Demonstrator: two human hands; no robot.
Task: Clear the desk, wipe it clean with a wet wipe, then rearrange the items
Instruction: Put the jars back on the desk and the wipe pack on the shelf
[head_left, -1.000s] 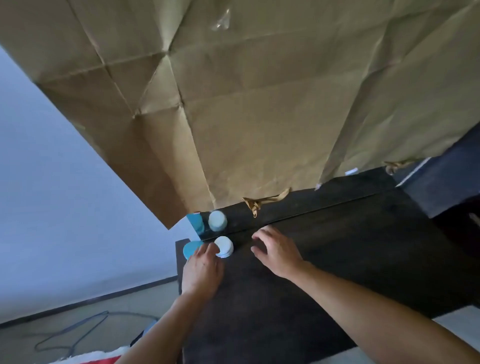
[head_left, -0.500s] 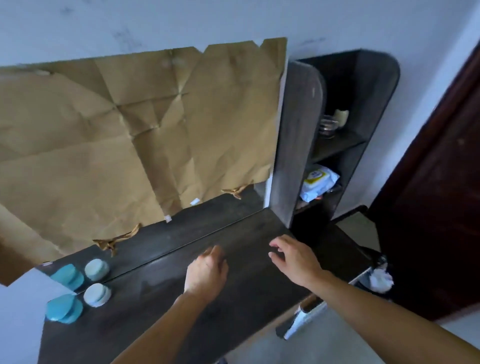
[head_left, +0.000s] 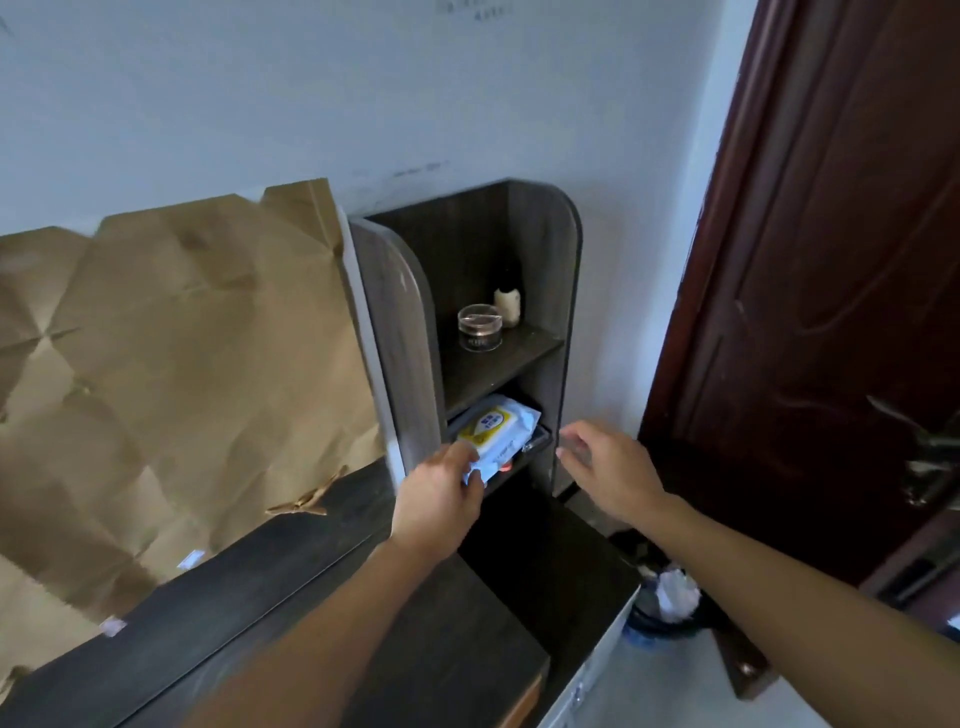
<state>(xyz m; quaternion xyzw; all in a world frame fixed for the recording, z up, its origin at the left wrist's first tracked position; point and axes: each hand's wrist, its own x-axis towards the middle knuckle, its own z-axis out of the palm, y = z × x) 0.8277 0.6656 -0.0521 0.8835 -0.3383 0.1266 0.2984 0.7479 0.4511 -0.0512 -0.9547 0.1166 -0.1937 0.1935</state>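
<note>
Shelf unit (head_left: 550, 291) | left hand (head_left: 441, 493) now off desk (head_left: 426, 639), fingers pinching wipes pack (head_left: 498, 428) | right hand (head_left: 608, 467) fingers spread

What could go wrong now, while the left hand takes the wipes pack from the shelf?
1. The left hand pinches only a corner of the wipes pack, so it may slip.
2. The pack lies on a dark tray, which might be dragged out with it.
3. The right hand is open and supports nothing.
</note>
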